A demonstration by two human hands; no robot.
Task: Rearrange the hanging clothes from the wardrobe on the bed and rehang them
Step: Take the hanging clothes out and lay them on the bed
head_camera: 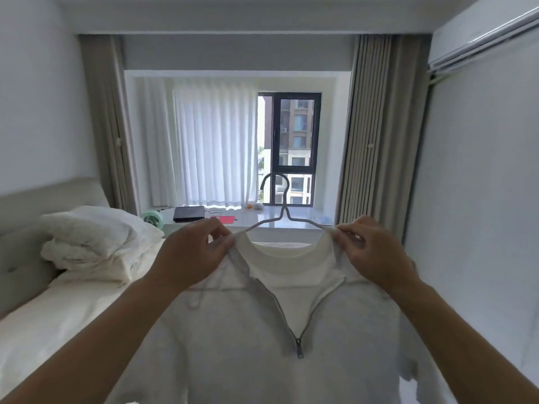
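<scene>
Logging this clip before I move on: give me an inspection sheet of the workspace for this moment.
Surface: bed with white sheet at left, piled white bedding near its head.
Job's things: grey zip-neck top over a white tee, on a wire hanger, held up.
Clutter: window ledge carries a green fan, a black box, a red item.
Grippers: left hand and right hand each pinch the collar at a shoulder.
Cables: nothing seen.
Surroundings: curtains, window, air conditioner.

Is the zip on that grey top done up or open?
Open: the zipper sits low, and the grey top parts in a V.
</scene>
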